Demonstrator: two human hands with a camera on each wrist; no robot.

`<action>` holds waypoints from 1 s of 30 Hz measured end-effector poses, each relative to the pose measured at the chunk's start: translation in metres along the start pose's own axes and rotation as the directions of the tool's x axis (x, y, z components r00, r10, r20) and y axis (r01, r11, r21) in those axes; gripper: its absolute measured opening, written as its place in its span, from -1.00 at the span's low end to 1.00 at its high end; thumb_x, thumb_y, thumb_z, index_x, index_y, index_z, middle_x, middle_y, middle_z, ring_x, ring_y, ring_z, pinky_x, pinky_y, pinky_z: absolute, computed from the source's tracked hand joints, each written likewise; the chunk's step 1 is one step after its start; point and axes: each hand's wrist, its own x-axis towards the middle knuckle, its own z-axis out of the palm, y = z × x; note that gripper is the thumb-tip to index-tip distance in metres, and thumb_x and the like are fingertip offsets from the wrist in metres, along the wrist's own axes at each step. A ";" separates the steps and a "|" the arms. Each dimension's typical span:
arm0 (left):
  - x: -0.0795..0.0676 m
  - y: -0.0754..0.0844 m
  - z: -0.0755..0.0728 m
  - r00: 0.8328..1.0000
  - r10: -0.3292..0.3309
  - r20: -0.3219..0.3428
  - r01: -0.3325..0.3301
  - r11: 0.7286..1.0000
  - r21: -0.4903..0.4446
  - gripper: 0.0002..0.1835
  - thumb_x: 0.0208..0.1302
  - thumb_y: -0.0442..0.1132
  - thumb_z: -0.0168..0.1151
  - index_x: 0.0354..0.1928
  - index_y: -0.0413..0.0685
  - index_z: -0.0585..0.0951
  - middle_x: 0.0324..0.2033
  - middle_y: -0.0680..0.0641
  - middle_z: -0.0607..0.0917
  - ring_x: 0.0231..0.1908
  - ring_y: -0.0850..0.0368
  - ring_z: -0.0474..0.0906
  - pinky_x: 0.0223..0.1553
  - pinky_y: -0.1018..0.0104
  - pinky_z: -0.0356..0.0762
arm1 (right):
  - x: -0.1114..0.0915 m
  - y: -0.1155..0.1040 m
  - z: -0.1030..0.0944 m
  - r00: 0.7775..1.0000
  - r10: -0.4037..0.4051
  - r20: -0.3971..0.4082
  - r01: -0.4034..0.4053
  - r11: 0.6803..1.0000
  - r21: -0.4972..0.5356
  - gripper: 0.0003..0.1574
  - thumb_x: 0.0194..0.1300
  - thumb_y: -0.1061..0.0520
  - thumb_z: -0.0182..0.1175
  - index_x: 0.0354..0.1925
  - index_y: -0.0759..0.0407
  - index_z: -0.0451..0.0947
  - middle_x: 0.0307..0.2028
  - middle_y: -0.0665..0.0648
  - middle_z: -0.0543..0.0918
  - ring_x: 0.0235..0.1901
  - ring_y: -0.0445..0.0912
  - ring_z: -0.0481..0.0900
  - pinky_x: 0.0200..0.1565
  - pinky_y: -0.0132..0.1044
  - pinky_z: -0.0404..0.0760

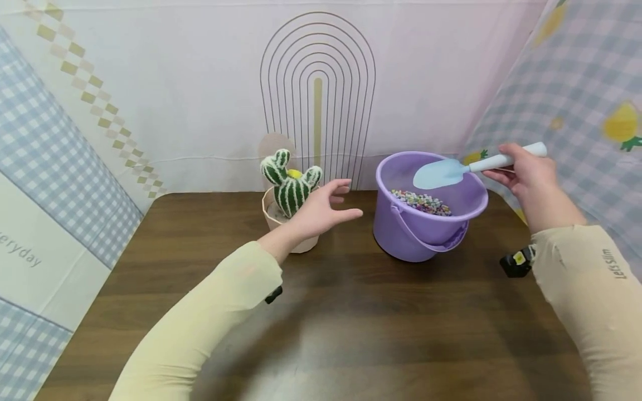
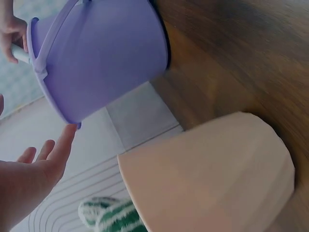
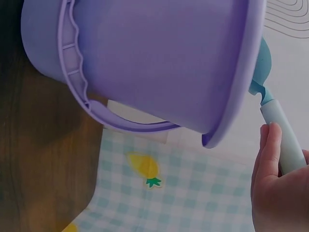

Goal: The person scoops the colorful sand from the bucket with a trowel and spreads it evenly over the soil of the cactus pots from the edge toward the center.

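In the head view my right hand [image 1: 531,170] grips the pale handle of a light blue trowel [image 1: 441,174]. Its blade hangs over the mouth of a purple bucket [image 1: 411,236]. Small multicoloured pellets [image 1: 423,202] lie inside the bucket, and its handle [image 3: 120,118] hangs down against the outer wall. My left hand [image 1: 321,211] holds nothing, thumb and fingers spread apart, between the bucket and a potted cactus. That green-and-white knitted-looking cactus [image 1: 293,195] has a yellow flower on top and stands in a beige pot [image 2: 207,174]. The forearm overlaps part of the pot in the head view.
A dark brown wooden table [image 1: 361,334] carries the bucket and the pot. Behind it hangs a white cloth [image 1: 200,83] with an arch pattern, and checked cloth [image 1: 567,100] hangs along the right side. A black wrist camera [image 1: 516,263] sits below the right wrist.
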 end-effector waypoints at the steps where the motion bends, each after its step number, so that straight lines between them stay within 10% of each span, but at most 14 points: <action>1: 0.003 0.001 0.003 1.000 -0.002 0.002 0.002 1.000 0.002 -0.25 0.14 -0.04 0.33 0.36 0.08 0.25 0.26 -0.05 0.41 0.23 0.02 0.38 0.20 0.14 0.43 | 0.000 0.001 -0.001 1.000 -0.003 0.000 0.003 1.000 0.003 -0.49 0.09 0.24 0.33 -0.13 0.03 0.22 -0.64 0.12 0.61 -0.59 -0.04 0.68 -0.39 -0.25 0.71; 11: 0.035 0.002 0.033 0.998 -0.064 -0.015 0.064 0.997 -0.033 -0.19 0.14 0.04 0.30 0.39 0.02 0.19 0.29 -0.08 0.38 0.22 -0.04 0.40 0.13 0.18 0.51 | -0.004 0.016 0.001 0.997 -0.076 0.002 0.076 0.992 -0.101 -0.58 0.11 0.30 0.28 -0.20 0.18 0.22 -0.70 0.07 0.61 -0.67 -0.10 0.66 -0.48 -0.30 0.69; 15: 0.045 0.006 0.041 0.997 -0.066 -0.045 0.063 0.995 -0.076 -0.17 0.16 0.04 0.27 0.40 -0.03 0.15 0.28 -0.11 0.40 0.20 -0.04 0.42 0.11 0.20 0.52 | -0.005 0.026 0.005 0.981 -0.196 0.017 0.191 0.932 -0.308 -0.62 0.11 0.26 0.27 -0.24 0.23 0.24 -0.68 -0.05 0.56 -0.69 -0.20 0.64 -0.50 -0.37 0.67; 22: 0.059 0.012 0.051 0.995 -0.054 -0.088 0.044 0.992 -0.115 -0.20 0.17 -0.04 0.28 0.38 -0.13 0.19 0.26 -0.12 0.43 0.21 0.05 0.41 0.16 0.26 0.48 | -0.001 0.043 0.014 0.932 -0.357 0.063 0.287 0.622 -0.729 -0.66 0.12 0.08 0.25 -0.27 0.23 0.35 -0.51 -0.02 0.49 -0.77 -0.33 0.56 -0.45 -0.39 0.68; 30: 0.066 0.011 0.055 0.996 -0.060 -0.064 0.043 0.970 -0.239 -0.22 0.15 -0.19 0.32 0.38 -0.18 0.20 0.21 -0.24 0.47 0.13 -0.03 0.50 0.05 0.23 0.57 | -0.002 0.054 0.024 0.875 -0.408 0.260 0.397 0.300 -0.867 -0.59 0.14 -0.01 0.23 -0.32 0.34 0.44 -0.81 -0.29 0.42 -0.85 -0.44 0.43 -0.61 -0.55 0.52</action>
